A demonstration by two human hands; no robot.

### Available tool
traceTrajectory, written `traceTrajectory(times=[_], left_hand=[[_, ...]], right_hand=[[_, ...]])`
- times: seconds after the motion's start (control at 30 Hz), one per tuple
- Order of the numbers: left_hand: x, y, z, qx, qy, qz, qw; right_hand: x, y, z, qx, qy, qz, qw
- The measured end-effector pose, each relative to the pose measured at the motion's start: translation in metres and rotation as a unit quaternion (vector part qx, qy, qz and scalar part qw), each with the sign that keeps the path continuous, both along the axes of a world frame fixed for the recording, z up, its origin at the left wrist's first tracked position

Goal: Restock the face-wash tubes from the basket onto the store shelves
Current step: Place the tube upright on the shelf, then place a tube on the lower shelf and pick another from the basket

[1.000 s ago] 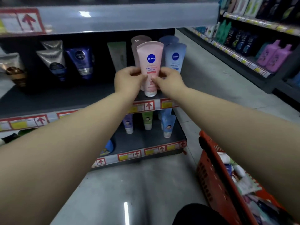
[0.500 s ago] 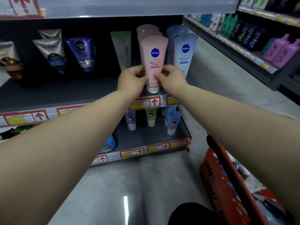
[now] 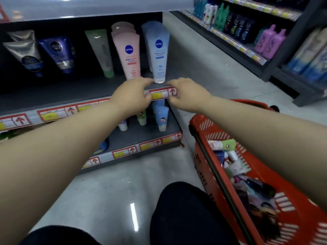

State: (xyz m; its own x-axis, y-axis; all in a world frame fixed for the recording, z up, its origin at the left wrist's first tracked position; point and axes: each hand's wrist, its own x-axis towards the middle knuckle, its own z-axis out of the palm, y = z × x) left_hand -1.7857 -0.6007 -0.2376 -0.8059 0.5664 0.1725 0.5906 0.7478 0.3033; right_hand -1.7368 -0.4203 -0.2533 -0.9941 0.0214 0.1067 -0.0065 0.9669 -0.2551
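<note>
A pink Nivea tube [image 3: 130, 55] stands cap-down at the front of the middle shelf [image 3: 53, 96], with more pink tubes behind it. A light blue Nivea tube [image 3: 158, 55] stands just to its right. My left hand [image 3: 131, 97] hovers at the shelf edge below the pink tube, fingers loosely curled and holding nothing. My right hand [image 3: 187, 93] is beside it at the price rail, fingers apart and holding nothing. The red basket [image 3: 203, 124] sits on the floor to the right with several tubes inside.
On the same shelf stand a green tube [image 3: 101, 52], a dark blue tube [image 3: 58, 53] and silver tubes [image 3: 24, 53]. The lower shelf [image 3: 146, 135] holds small tubes. Across the aisle, another rack [image 3: 247, 48] carries bottles. My dark-clothed knees are at the bottom.
Both hands let go of the pink tube, which now stands on the shelf, and drew back and down to the shelf edge. My view tilted down toward the basket.
</note>
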Motion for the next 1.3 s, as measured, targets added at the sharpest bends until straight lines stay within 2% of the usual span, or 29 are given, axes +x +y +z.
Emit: traceTrajectory(times=[0.27, 0.57, 0.93, 1.1, 1.2, 1.3], left_hand=[[0.065, 0.116, -0.009, -0.065, 0.016, -0.137, 0.988], [0.120, 0.224, -0.059, -0.129, 0.013, -0.225, 0.966], [0.155, 0.270, -0.180, -0.266, -0.142, -0.257, 0.918], [0.159, 0.281, -0.203, -0.373, -0.261, -0.235, 0.859], [0.160, 0.290, -0.211, -0.376, -0.295, -0.226, 0.849], [0.165, 0.288, -0.213, -0.352, -0.321, -0.225, 0.850]], right_hand=[[0.077, 0.070, -0.004, 0.052, -0.022, -0.041, 0.998], [0.176, 0.160, -0.051, 0.048, -0.075, -0.162, 0.983], [0.253, 0.187, -0.178, -0.065, -0.204, -0.257, 0.942], [0.242, 0.174, -0.213, -0.176, -0.234, -0.305, 0.906], [0.229, 0.165, -0.232, -0.220, -0.257, -0.337, 0.879], [0.216, 0.158, -0.248, -0.371, -0.244, -0.413, 0.795]])
